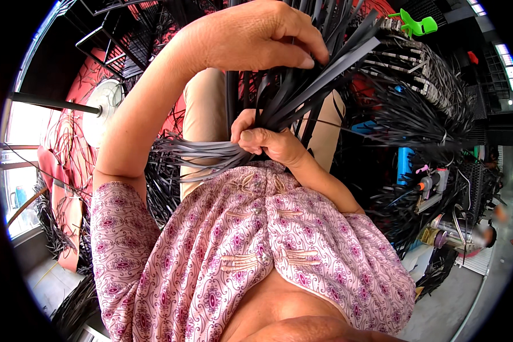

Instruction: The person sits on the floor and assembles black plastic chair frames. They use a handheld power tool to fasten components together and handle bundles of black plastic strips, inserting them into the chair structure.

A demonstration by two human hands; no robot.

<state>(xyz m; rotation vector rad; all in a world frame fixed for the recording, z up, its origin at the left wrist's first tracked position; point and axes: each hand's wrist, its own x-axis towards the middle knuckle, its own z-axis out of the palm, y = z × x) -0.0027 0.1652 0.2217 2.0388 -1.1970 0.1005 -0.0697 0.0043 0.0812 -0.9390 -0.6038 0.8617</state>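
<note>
My right hand [271, 141] is wrapped round a bundle of flat, plastic-looking black strips [290, 97] in front of my waist. The bundle fans out upward and away from me. Its grey tail ends [194, 149] come out on the left of the fist and droop over my lap. My left hand [262, 37] reaches over the fanned part from the left, with bent fingers pinched together among the strips. Exactly which strips lie between those fingertips is partly hidden. One wide grey strip [347, 62] slants up to the right past the left fingertips.
Black strips [404, 117] lie heaped at my right, beside tied stacks [422, 68]. A bright green small chair [417, 24] stands at the far right. At left are a round pale fan-like disc [104, 105] on a pole and a black metal frame [105, 48].
</note>
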